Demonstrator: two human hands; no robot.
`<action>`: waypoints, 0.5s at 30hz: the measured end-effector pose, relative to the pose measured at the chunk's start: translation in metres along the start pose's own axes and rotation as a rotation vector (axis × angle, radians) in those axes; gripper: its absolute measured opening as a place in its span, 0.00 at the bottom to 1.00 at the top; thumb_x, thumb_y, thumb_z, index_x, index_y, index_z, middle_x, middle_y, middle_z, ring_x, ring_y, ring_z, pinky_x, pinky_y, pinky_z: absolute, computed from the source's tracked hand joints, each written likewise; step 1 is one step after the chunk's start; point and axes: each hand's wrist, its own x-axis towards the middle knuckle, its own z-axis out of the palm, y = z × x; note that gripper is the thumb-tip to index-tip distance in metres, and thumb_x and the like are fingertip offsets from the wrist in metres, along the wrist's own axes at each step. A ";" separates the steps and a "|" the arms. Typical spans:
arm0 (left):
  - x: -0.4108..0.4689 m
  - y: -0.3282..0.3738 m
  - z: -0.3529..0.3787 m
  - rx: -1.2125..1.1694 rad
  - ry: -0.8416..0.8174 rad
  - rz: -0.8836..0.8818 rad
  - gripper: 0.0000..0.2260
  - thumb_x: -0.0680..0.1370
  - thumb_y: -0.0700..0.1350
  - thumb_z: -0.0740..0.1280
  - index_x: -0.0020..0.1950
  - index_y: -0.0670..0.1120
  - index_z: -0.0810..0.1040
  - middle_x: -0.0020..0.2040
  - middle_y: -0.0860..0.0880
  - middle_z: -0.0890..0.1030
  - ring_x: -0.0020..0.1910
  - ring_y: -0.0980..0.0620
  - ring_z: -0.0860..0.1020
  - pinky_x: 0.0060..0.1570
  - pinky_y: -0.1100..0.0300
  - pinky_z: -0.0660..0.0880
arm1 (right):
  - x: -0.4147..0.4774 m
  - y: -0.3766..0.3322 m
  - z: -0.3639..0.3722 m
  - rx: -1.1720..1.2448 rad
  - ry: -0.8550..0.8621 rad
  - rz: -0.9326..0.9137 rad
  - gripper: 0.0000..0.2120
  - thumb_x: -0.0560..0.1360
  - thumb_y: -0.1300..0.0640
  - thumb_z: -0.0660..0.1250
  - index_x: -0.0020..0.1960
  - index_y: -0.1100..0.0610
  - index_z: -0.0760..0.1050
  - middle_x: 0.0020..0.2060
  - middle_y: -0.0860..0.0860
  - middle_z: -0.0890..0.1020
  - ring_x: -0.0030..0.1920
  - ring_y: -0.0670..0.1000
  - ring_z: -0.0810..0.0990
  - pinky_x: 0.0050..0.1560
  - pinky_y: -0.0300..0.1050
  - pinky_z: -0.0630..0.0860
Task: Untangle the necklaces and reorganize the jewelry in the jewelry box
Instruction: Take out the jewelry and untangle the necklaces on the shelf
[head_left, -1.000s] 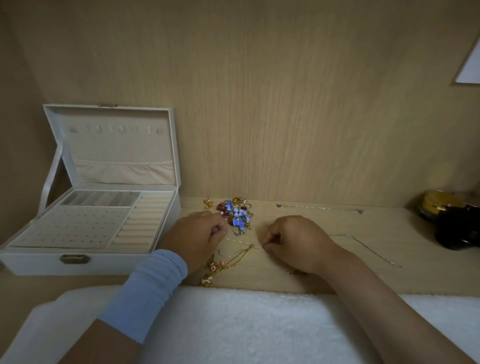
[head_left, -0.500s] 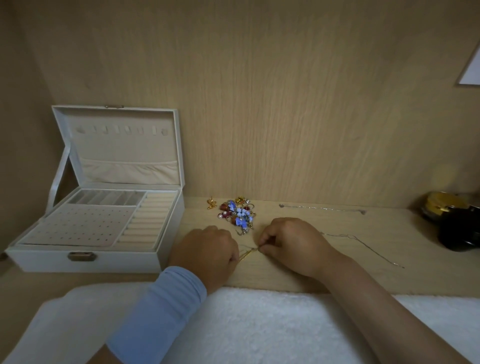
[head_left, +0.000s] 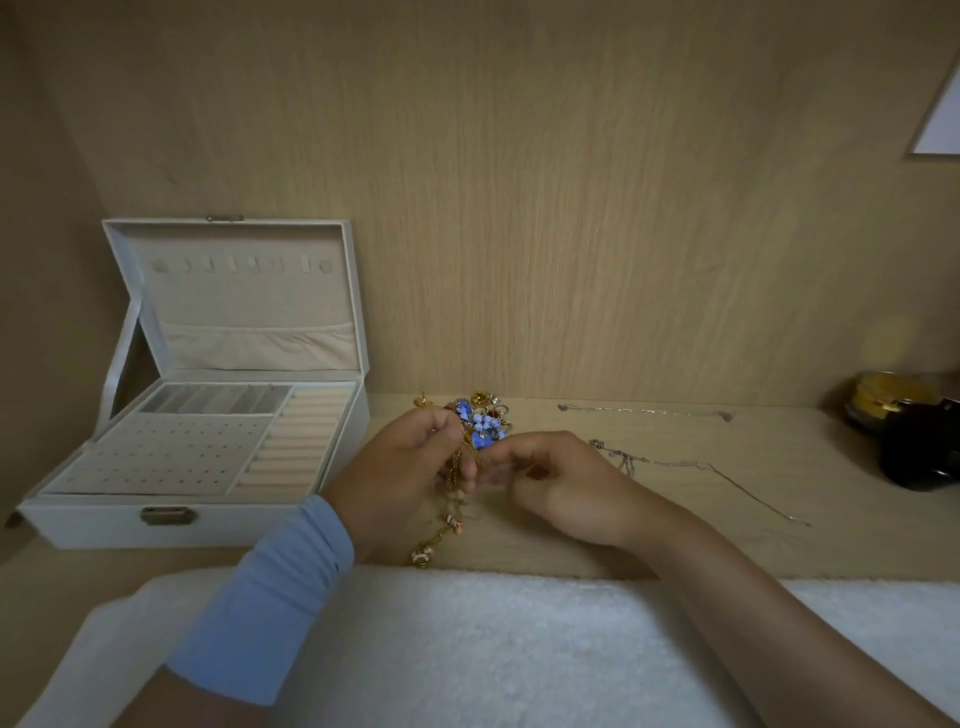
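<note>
My left hand (head_left: 402, 475) is raised above the wooden shelf and pinches a tangled gold necklace (head_left: 447, 517) that hangs down with small pink beads to the shelf's front edge. My right hand (head_left: 558, 486) sits just right of it, fingers curled toward the same chain. Behind the hands lies a heap of blue, red and gold jewelry (head_left: 483, 421). The white jewelry box (head_left: 208, 415) stands open at the left, its trays bare. A thin silver necklace (head_left: 696, 467) lies right of my right hand, and another silver chain (head_left: 644, 411) lies along the back wall.
A wooden back wall rises right behind the jewelry. A dark round container (head_left: 914, 436) with a gold lid stands at the far right. A white fluffy towel (head_left: 493, 649) covers the surface in front of the shelf edge.
Both hands have lifted off the shelf. The left hand has raised the gold necklace, which now dangles from its fingers instead of lying flat.
</note>
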 end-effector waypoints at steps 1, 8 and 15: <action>0.001 0.002 0.000 -0.046 -0.003 -0.007 0.08 0.83 0.40 0.57 0.47 0.41 0.72 0.34 0.46 0.78 0.32 0.48 0.76 0.37 0.51 0.76 | 0.001 0.000 0.001 0.072 -0.021 -0.001 0.16 0.71 0.64 0.62 0.56 0.56 0.82 0.48 0.50 0.86 0.54 0.45 0.83 0.60 0.39 0.75; 0.008 0.009 -0.013 -0.002 0.062 -0.006 0.09 0.83 0.39 0.57 0.43 0.44 0.70 0.27 0.51 0.68 0.22 0.53 0.63 0.26 0.63 0.59 | 0.004 0.004 0.000 0.117 0.036 0.027 0.07 0.80 0.62 0.66 0.48 0.57 0.83 0.37 0.49 0.86 0.30 0.48 0.74 0.37 0.41 0.72; 0.005 -0.003 -0.030 0.670 0.160 0.132 0.04 0.76 0.48 0.67 0.42 0.53 0.77 0.31 0.55 0.73 0.32 0.57 0.71 0.37 0.59 0.69 | 0.003 0.003 -0.014 -0.097 0.208 0.058 0.07 0.78 0.57 0.69 0.43 0.54 0.84 0.33 0.46 0.83 0.33 0.41 0.73 0.36 0.33 0.71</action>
